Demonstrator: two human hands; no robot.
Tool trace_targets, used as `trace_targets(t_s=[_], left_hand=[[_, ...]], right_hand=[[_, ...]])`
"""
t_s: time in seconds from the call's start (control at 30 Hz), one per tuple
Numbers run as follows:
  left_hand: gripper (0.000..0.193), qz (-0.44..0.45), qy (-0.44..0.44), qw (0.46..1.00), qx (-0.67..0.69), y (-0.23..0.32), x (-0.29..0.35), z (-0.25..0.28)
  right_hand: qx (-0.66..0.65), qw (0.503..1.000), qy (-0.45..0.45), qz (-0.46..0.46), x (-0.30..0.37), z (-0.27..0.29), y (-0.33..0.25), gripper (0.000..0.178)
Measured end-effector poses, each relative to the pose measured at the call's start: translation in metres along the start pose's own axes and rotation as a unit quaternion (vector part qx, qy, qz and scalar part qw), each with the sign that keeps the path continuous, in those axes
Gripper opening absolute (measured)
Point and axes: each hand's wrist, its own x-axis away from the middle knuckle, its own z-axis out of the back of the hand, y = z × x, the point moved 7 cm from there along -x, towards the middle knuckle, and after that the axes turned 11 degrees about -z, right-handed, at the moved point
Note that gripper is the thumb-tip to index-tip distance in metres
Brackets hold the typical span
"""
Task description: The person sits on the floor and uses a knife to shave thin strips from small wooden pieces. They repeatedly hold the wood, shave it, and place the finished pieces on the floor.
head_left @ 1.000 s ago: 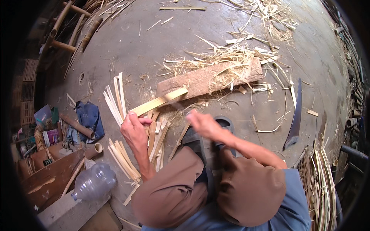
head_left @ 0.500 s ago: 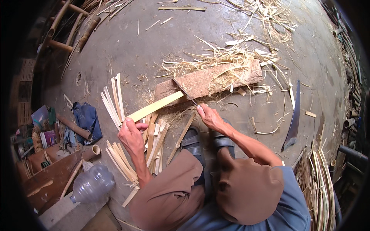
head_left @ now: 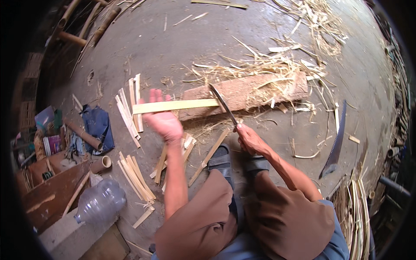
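A flat pale-yellow bamboo strip (head_left: pixel 182 105) lies across the open palm of my left hand (head_left: pixel 162 122), whose fingers stretch out beyond it. The strip's far end meets the blade of a knife (head_left: pixel 223 103) above a rough wooden block (head_left: pixel 255 92). My right hand (head_left: pixel 248 139) is wrapped round the knife's handle, just in front of the block. Fine shavings (head_left: pixel 268 93) cover part of the wood. Below my left wrist, cut bamboo pieces (head_left: pixel 187 145) lie partly hidden by the forearm.
Bundles of split strips (head_left: pixel 136 177) lie on the floor to the left, near a clear plastic bottle (head_left: pixel 99 201) and a wooden box (head_left: pixel 52 186). At right lie a hand saw (head_left: pixel 336 141) and long bamboo strips (head_left: pixel 357 208). Curly shavings (head_left: pixel 320 26) are heaped at the far right.
My left hand has gone from gripping the strip's end to lying flat, palm up, under it. The strip has swung closer to level. My right hand still holds the knife.
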Motion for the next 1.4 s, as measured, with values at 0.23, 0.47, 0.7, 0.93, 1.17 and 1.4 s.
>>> trace_targets(t_s=[0.23, 0.47, 0.7, 0.93, 1.17, 1.4], left_hand=[[0.023, 0.261, -0.145, 0.953, -0.056, -0.053, 0.038, 0.002], [0.049, 0.487, -0.235, 0.835, -0.096, 0.002, 0.11, 0.005], [0.054, 0.432, -0.373, 0.814, -0.106, 0.093, 0.14, -0.023], [0.038, 0.097, -0.146, 0.983, 0.047, 0.001, 0.045, -0.005], [0.044, 0.049, -0.119, 0.989, -0.074, -0.05, 0.054, -0.006], [0.029, -0.1, -0.049, 0.992, -0.055, 0.044, -0.027, -0.003]], right_hand=[[0.206, 0.94, 0.144, 0.229, 0.032, 0.018, -0.057, 0.024], [0.493, 0.794, 0.154, 0.32, 0.063, -0.007, -0.14, 0.018], [0.195, 0.946, 0.247, 0.077, 0.001, 0.16, -0.15, 0.014], [0.241, 0.881, 0.337, 0.228, 0.066, 0.106, -0.126, 0.025], [0.181, 0.923, 0.234, 0.245, 0.079, 0.044, -0.078, 0.024], [0.222, 0.938, 0.188, 0.187, 0.079, 0.021, -0.057, 0.03]])
